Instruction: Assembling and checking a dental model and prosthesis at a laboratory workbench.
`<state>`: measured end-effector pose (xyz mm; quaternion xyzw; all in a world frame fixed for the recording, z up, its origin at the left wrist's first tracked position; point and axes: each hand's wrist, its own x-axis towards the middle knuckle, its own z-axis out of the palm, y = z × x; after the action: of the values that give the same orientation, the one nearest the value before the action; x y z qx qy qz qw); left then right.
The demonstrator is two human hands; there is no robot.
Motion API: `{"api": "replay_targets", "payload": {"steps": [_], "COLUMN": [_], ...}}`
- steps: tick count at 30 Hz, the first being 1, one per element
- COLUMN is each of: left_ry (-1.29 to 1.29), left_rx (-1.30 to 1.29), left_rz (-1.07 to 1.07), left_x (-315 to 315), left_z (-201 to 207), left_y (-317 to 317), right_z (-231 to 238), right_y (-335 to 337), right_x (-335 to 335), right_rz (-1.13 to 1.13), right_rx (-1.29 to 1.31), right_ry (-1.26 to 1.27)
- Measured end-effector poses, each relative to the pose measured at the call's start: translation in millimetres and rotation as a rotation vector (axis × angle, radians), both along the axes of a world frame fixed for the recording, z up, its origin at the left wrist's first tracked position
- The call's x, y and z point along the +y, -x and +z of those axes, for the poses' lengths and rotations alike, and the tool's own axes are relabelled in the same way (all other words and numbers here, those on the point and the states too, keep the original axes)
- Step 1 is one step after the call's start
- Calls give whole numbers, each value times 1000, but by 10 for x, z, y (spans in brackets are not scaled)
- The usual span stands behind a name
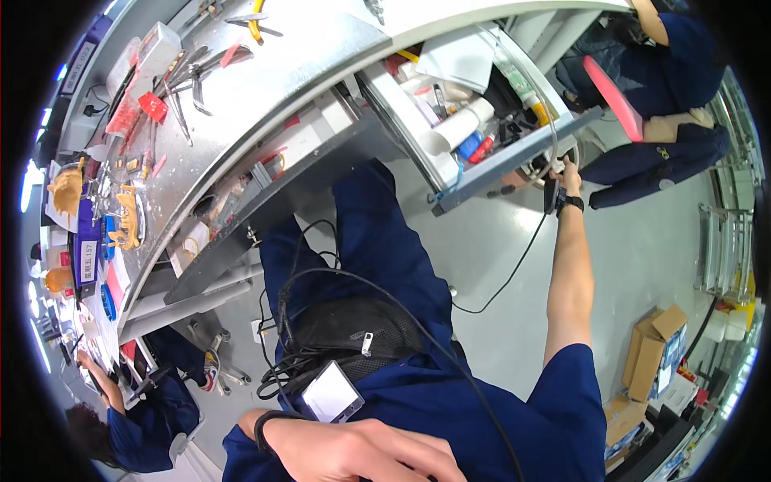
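Observation:
My left hand (365, 450) lies low in front of my chest, its back upward and a black band round the wrist. Its fingers reach out to the right, slightly apart, with the tips partly cut off; I see nothing held. My right arm is stretched forward to the outer end of an open drawer (522, 161). There my right hand (569, 178) is closed beside a pale hose (553, 128) and small white fittings; what its fingers grip is too small to tell. A black device (571, 202) is strapped on that wrist, with a black cable running down.
White rolls (462, 127), bottles and paper fill the drawer. Tools and orange dental models (127, 218) lie on the metal bench (273, 88). A second, dark-fronted drawer (281, 193) stands open above my knees. Co-workers sit lower left and upper right; cardboard boxes (652, 353) are at right.

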<state>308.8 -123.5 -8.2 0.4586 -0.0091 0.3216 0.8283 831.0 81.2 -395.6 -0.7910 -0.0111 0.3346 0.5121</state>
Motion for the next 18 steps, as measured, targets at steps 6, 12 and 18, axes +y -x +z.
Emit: {"api": "replay_targets", "payload": {"steps": [6, 12, 18], "left_ry": [122, 175, 71], "left_rx": [-157, -192, -27], "left_rz": [-136, -168, -66], "left_x": [121, 55, 91], "left_z": [47, 148, 241], "left_y": [-106, 64, 487], "right_z": [705, 2482, 3446], "right_y": [483, 1138, 2121], "right_x": [309, 28, -297], "right_rz": [0, 170, 309], "right_rx": [-209, -504, -733], "right_ry": [-727, -841, -1007]}}
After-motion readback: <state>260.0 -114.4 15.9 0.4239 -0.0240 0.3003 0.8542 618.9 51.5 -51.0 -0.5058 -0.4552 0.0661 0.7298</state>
